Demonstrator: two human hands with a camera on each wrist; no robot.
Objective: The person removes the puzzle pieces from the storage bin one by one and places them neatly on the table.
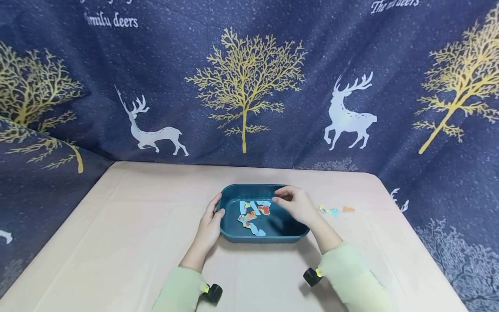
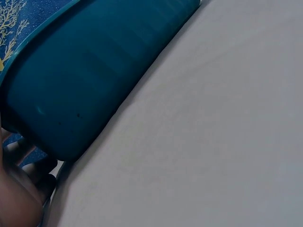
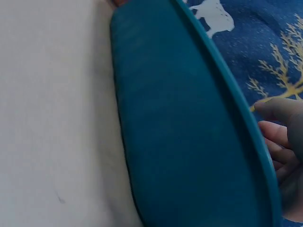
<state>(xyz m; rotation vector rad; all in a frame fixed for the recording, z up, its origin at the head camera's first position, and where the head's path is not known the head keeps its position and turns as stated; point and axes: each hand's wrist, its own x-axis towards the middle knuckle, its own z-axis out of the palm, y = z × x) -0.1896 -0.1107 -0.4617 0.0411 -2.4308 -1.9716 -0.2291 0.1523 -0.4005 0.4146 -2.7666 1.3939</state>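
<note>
A dark teal plastic basin stands on the table with torn pieces of coloured paper lying in its left and middle part. My left hand grips the basin's left end, thumb at the rim and fingers along the outside. Over the right part of the basin is my right hand, thumb and fingertips bent and slightly apart, with nothing visible between them. The left wrist view shows the basin's outer wall beside the left fingers. In the right wrist view the right hand shows beyond the basin's rim.
To the right of the basin, small paper scraps and an orange scrap lie on the pale table. A dark blue cloth printed with deer and trees hangs behind the table. Black wrist cameras sit below both sleeves.
</note>
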